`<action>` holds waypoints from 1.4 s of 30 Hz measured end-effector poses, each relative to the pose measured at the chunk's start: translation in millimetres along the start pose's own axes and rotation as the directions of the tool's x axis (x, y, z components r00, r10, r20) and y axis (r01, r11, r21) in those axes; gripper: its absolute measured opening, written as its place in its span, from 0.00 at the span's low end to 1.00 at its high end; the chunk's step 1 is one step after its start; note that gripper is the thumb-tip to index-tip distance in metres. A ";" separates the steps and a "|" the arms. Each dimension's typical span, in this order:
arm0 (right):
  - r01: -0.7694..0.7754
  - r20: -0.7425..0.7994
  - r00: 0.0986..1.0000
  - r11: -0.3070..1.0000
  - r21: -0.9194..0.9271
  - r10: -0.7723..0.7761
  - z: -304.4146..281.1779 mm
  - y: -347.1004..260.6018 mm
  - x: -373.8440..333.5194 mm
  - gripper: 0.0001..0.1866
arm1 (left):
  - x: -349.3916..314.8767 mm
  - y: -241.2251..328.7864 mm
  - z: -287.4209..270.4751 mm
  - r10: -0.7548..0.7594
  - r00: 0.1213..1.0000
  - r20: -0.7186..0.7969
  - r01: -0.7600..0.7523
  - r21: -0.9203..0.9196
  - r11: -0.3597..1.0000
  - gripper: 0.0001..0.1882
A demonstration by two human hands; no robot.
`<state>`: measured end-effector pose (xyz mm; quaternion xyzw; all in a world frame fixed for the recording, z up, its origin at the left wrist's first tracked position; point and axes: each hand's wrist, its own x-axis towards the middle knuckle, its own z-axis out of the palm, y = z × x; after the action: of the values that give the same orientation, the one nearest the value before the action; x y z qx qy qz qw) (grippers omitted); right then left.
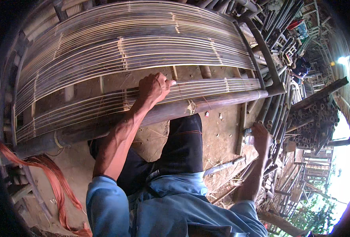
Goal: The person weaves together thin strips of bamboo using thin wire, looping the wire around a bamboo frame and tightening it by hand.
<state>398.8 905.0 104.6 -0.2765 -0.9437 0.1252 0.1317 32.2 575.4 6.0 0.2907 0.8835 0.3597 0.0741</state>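
1. The left hand (153, 89) rests on a band of thin bamboo slats (104, 103), its fingers curled down over the strips and gripping them, just above the thick bamboo pole (222, 100) that forms the near edge of the frame.
2. The slat panel (131, 43) spreads across the frame in curved rows, tied at intervals with pale bindings; a gap of bare ground shows between the far rows and the near band.
3. The right hand (259, 136) reaches out to the right end of the frame and closes around a small clear bottle (249, 139) beside a heap of bamboo poles (279, 106).
4. The person's dark-trousered knee (184, 142) presses up against the thick pole, between the two arms.
5. A bundle of orange-red fibre (52, 177) trails on the ground by the left end of the pole.
6. A metal blade (222, 166) lies on the dirt near the right forearm.
7. Stacked bamboo tubes (317, 114) rise at the far right, with another person (300, 67) crouched beyond.
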 end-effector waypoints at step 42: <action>0.361 -0.077 0.886 0.576 0.733 -0.458 138.8 -297.9 14.5 0.28 | 15.0 -1.6 -4.6 -0.144 0.965 0.221 0.145 0.016 0.989 0.24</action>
<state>197.3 647.4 69.7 0.0334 -0.8578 0.4730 0.1985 17.6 580.2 9.5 0.2638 0.8885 0.3190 0.1980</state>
